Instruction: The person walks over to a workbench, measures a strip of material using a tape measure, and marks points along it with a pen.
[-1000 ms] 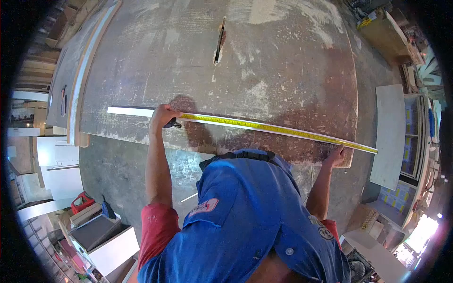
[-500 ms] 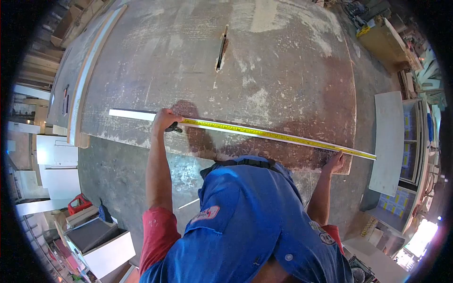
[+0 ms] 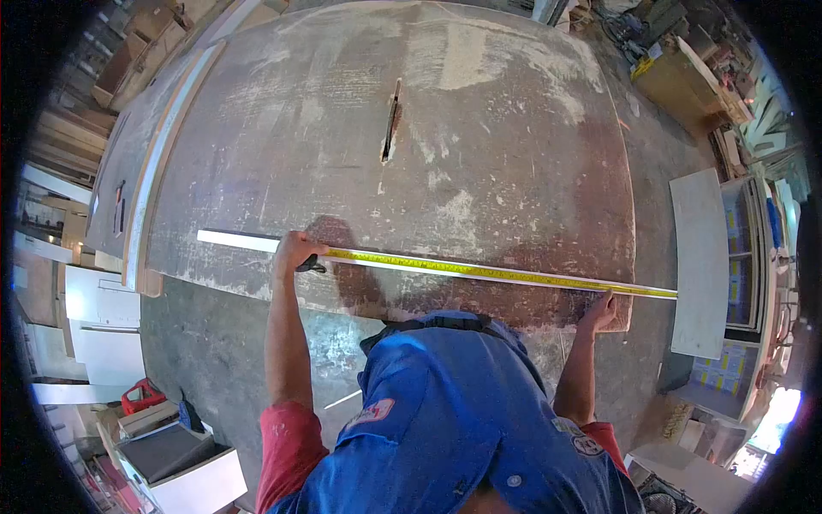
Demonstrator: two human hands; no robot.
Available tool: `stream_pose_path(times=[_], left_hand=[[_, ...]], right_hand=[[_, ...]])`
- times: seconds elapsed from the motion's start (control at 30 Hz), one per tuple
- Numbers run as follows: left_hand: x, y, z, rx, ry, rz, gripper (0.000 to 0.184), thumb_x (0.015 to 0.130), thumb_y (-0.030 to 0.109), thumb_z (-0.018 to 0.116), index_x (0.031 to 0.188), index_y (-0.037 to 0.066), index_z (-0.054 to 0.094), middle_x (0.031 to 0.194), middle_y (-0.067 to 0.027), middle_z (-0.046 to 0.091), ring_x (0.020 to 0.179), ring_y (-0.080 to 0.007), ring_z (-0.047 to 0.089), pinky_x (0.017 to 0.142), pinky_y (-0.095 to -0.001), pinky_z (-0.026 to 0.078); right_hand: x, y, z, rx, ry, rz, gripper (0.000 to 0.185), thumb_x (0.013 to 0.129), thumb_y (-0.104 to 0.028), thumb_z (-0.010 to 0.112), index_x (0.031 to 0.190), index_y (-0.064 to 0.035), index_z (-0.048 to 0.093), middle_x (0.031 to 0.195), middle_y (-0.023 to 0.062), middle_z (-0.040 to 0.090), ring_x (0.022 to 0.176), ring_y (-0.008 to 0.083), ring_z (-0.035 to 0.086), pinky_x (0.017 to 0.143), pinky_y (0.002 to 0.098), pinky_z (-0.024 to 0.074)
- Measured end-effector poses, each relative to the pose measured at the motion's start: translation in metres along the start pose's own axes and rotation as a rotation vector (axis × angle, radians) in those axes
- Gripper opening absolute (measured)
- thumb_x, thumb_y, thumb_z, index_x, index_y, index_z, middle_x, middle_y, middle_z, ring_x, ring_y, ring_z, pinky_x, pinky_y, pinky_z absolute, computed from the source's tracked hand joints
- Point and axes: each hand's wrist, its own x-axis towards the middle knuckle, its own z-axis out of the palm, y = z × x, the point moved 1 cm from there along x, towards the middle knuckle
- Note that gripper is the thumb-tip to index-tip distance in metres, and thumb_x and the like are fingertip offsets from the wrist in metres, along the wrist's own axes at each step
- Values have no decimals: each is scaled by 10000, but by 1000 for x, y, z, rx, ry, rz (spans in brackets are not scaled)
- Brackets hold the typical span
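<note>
A narrow white strip (image 3: 241, 241) lies across the near part of the worn brown table (image 3: 282, 163), its right end past the table's edge. The yellow tape measure blade (image 3: 445, 266) runs along it. My left hand (image 3: 299, 252) is closed round the dark tape case, over the strip, where the blade comes out. Near the right edge, my right hand (image 3: 603, 310) is just below the strip and blade, with its fingers closed together at them; what they pinch is too small to make out.
A long white-topped board (image 3: 163, 154) lies across the table's left side. The tabletop has a dark slot (image 3: 391, 124). A white panel (image 3: 698, 261) stands at the right. At lower left are a red tool (image 3: 142, 396) and an open white box (image 3: 201, 481).
The table, strip and both hands appear lower in the view. My right hand has shifted slightly left, a little farther from the strip's right end. My left hand still holds the tape case.
</note>
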Motion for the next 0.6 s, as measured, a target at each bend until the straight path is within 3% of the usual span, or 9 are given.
stream_pose_path(times=[0.17,0.43,0.6], left_hand=[[-2,3,0,9,-2,28,403,588,346,868,650,-2,674,562,-95,604,500,-167,553,483,-367,416],[3,-3,2,16,3,34,417,593,362,867,631,1,661,546,-92,592,490,-161,544,474,-368,407],[2,-2,1,-26,-7,11,414,580,360,876,625,9,659,567,-95,615,505,-163,561,489,-364,428]], right_hand=[[-5,-13,1,40,27,37,416,989,-361,551,874,28,646,752,43,590,686,151,488,635,355,415],[0,-7,0,-97,36,26,441,969,-389,523,949,24,675,781,128,616,711,230,498,704,414,404],[-7,-16,4,12,42,85,445,975,-404,519,970,13,674,826,121,618,750,226,499,741,405,412]])
